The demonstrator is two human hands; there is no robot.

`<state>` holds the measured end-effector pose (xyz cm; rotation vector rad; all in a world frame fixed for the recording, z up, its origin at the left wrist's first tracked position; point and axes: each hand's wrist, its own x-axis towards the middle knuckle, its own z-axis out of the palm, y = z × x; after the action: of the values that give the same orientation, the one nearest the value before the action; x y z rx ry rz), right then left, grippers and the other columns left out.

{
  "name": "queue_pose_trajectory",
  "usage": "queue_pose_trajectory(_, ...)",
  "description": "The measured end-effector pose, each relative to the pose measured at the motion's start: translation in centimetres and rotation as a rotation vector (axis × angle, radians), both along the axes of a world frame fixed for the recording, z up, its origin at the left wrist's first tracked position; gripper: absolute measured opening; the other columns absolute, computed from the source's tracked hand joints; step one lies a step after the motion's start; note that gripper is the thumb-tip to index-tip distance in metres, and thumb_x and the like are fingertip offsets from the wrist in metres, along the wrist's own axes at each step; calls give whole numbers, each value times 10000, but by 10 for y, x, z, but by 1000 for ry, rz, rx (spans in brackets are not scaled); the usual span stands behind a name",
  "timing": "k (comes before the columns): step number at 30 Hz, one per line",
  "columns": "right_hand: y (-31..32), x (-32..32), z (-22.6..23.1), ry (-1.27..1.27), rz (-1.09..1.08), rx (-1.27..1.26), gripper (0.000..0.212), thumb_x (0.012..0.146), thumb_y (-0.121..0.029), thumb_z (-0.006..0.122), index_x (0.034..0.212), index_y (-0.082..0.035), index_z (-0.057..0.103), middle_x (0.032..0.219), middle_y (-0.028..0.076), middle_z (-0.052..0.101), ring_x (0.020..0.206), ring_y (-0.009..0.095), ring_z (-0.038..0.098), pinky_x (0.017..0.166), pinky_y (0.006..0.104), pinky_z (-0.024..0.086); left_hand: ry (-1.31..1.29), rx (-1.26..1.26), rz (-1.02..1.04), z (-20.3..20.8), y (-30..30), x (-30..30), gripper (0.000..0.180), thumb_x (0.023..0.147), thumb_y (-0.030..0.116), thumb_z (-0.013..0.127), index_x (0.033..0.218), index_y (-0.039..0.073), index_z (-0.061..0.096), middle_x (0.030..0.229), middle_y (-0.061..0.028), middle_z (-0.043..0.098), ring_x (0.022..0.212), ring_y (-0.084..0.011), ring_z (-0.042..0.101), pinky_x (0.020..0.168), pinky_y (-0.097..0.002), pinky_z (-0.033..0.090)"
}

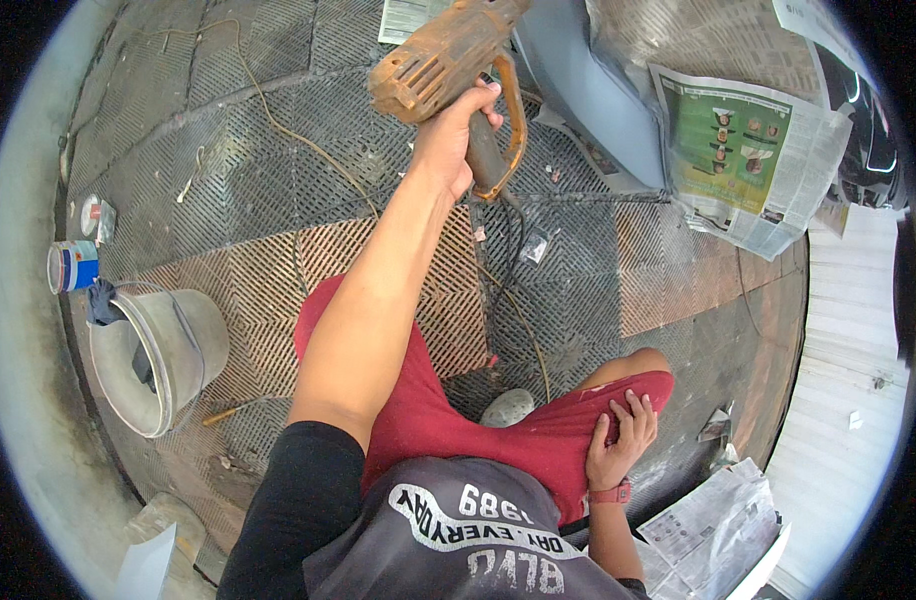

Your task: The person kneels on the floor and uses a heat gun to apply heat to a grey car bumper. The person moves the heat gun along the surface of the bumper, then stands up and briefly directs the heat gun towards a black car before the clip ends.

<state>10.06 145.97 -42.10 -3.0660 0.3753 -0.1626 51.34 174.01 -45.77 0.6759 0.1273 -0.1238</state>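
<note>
My left arm reaches forward, and my left hand (448, 145) is wrapped round the handle of a worn orange-brown heat gun (433, 75). Its slotted rear end faces left, while the front runs out past the upper edge of the view. Just right of it stands a smooth grey-blue panel (598, 115), partly covered by newspaper sheets (728, 165). The gun's front is near the panel's upper part; whether they touch I cannot tell. My right hand (623, 440) lies on my right knee with its fingers spread, holding nothing.
A white bucket (203, 335) with a dark cloth on its rim stands at left, beside a blue-and-white can (78, 266). A thin cord (268, 110) crosses the ribbed floor mats (368, 270). A grey rounded object (508, 408) sits between my legs. More newspaper (703, 525) lies at lower right.
</note>
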Motion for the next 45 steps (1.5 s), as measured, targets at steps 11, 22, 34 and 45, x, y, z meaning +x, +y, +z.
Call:
queue_pose_trajectory(11, -2, -3, 0, -2, -18, 1, 238, 936, -181, 701, 1158, -107, 747, 1444, 98, 648, 1481, 357, 474, 1269, 584, 253, 188, -160, -41, -29, 10, 20, 157, 941, 128, 784, 1000, 90, 643, 793, 9, 613, 729, -127, 616, 746, -330, 579)
queue_pose_trajectory(22, -2, -1, 1, -5, -25, 18, 246, 926, -170, 709, 1156, -97, 755, 1432, 101, 654, 1477, 362, 478, 1272, 588, 249, 199, -201, -58, -26, 6, 18, 161, 920, 139, 803, 976, 91, 660, 793, 5, 620, 723, -123, 619, 714, -326, 584)
queue_pose_trajectory(34, -3, -1, 0, -7, -8, 14, 228, 941, -161, 707, 1155, -89, 743, 1452, 109, 644, 1482, 383, 463, 1264, 575, 258, 266, -180, -76, -49, 11, 24, 151, 930, 123, 787, 991, 95, 652, 784, 11, 614, 709, -125, 613, 718, -314, 577)
queue_pose_trajectory(45, -5, 3, -3, -8, -7, 24, 238, 938, -181, 710, 1160, -99, 735, 1451, 106, 645, 1484, 374, 470, 1272, 592, 243, 205, 322, -134, -32, 9, 0, 212, 907, 172, 848, 1007, 97, 677, 821, 12, 630, 751, -117, 629, 733, -315, 563)
